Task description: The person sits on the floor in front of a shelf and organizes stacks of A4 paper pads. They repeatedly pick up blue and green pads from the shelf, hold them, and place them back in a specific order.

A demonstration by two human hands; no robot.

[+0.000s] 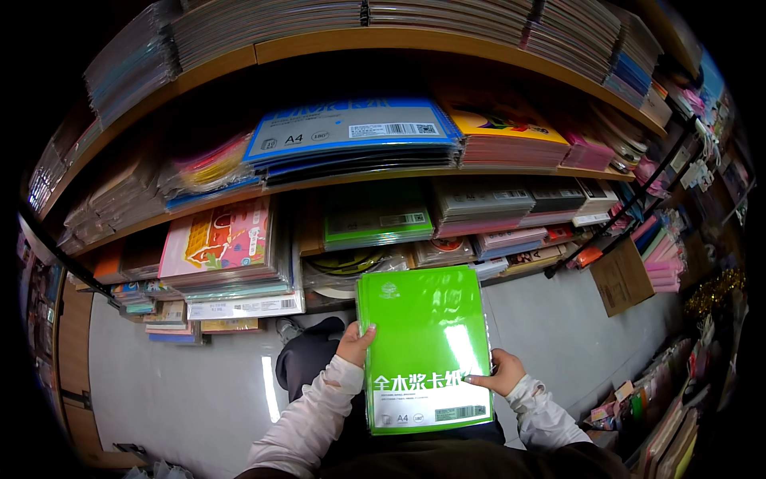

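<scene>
A stack of green card paper packs [423, 319] in glossy clear wrap is held upright, slightly tilted, in front of my body. My left hand [356, 345] grips its left edge, thumb on the front and the other fingers hidden behind. At the lower right edge, my right hand [496, 373] closes on the same stack, its thumb pressed on the front cover. Just beyond, on the low shelf, lies a similar green-fronted pile [377, 223]. One shelf higher sits a stack of blue and grey paper packs [351, 136].
Wooden shelves [319, 41] full of paper stacks curve across the far side. A pile with a pink illustrated cover [219, 239] stands at left. To the right are a cardboard box [621, 279] and black metal posts [674, 164]. Grey tiled floor [183, 399] lies below.
</scene>
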